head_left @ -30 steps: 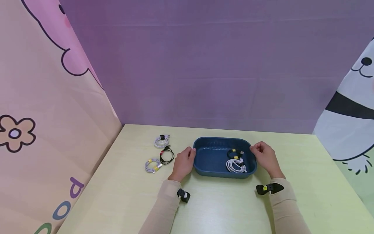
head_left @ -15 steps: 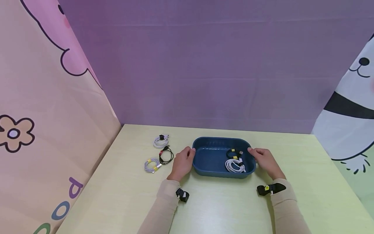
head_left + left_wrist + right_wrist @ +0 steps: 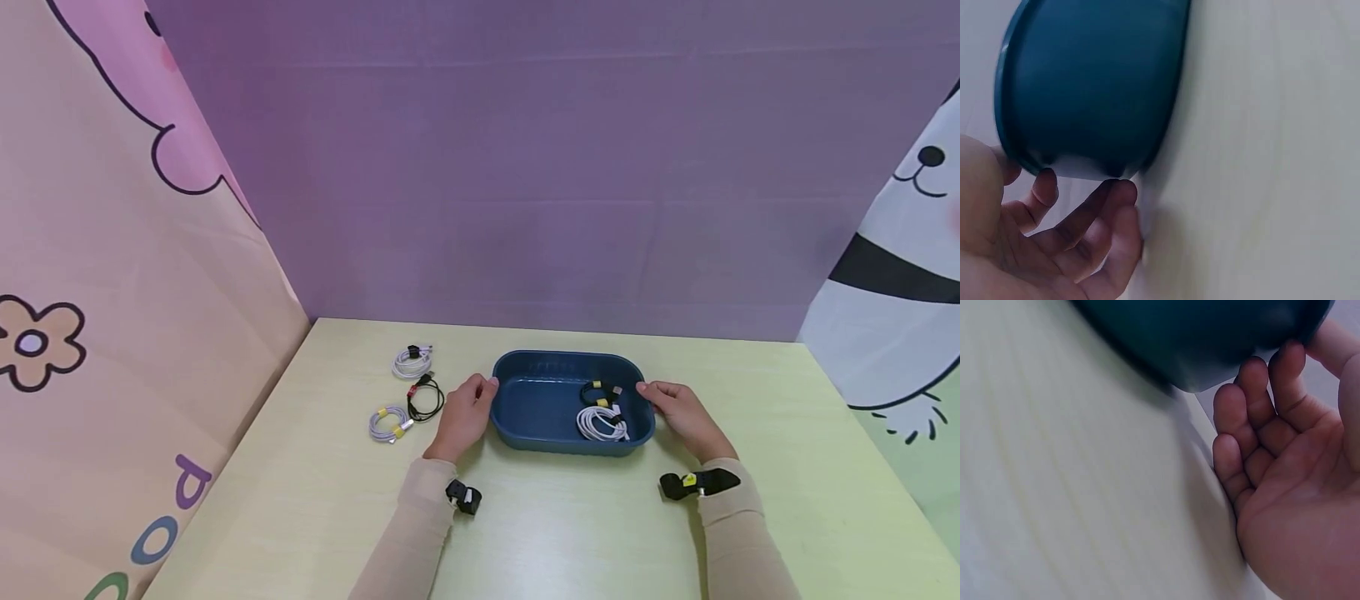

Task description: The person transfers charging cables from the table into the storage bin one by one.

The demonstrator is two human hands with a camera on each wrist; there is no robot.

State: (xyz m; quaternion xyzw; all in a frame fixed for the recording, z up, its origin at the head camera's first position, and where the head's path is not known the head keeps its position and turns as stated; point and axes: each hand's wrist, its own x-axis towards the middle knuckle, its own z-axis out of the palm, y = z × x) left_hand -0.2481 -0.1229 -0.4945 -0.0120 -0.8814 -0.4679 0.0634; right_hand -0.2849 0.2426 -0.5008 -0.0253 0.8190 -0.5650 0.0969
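Note:
A dark blue oblong plastic tray rests on the table. My left hand holds its left end, thumb at the rim and fingertips against the outer wall, as the left wrist view shows. On the opposite end, my right hand pinches the rim, with fingertips under it on the outside in the right wrist view. Inside the tray, toward the right, lie a coiled white cable with a black tie and a small coiled black cable with yellow ties.
Left of the tray lie a white coiled cable, a thin black cable with a red tie, and a pale lilac cable with yellow ties. A purple cloth hangs behind the table, with printed cloths at both sides.
My right hand has settled slightly lower on the tray's right end, its fingers straighter than a second ago. Everything else shifts a little left together in the head view; the cables keep their places.

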